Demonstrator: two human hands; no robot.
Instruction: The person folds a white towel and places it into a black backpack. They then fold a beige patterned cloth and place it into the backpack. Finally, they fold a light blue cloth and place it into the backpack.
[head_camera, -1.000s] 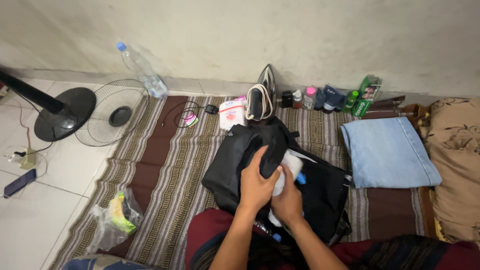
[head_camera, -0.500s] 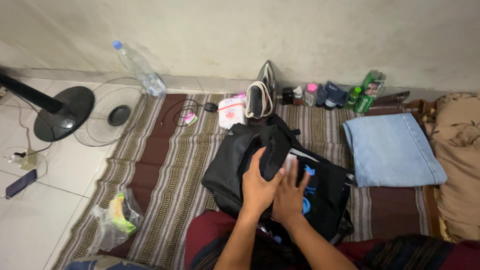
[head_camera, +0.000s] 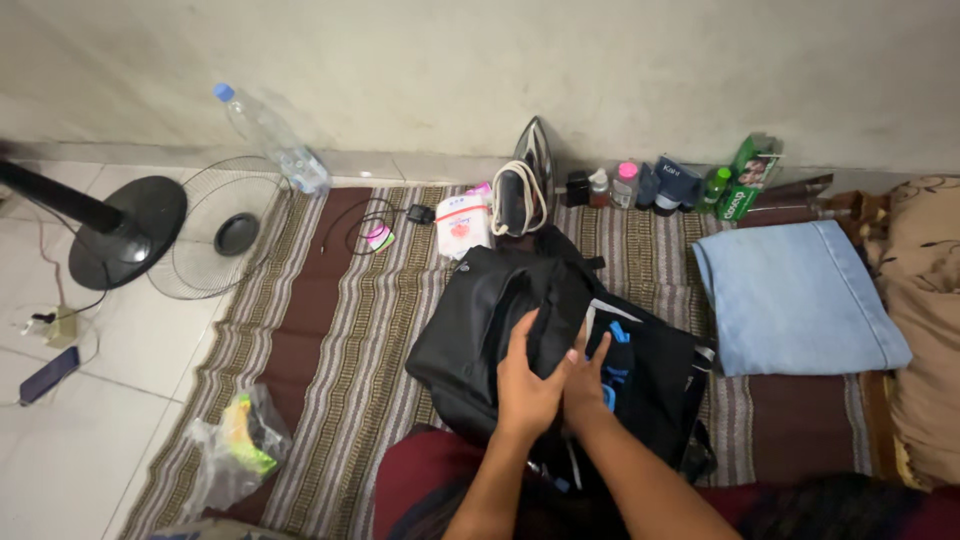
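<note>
The soft, floppy black backpack (head_camera: 500, 310), just before the iron (head_camera: 525, 190), is gripped at its opening flap by the left hand (head_camera: 527, 385), while the right hand (head_camera: 590, 375) is pressed flat inside, holding nothing visible.

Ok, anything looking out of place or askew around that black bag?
A fan guard lies detached on the floor beside the fan base, and a water bottle leans tilted against the wall. Both hands are at the black bag.

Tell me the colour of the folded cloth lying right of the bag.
Light blue, like denim. The folded cloth shows best in the head view, on the striped mat.
</note>
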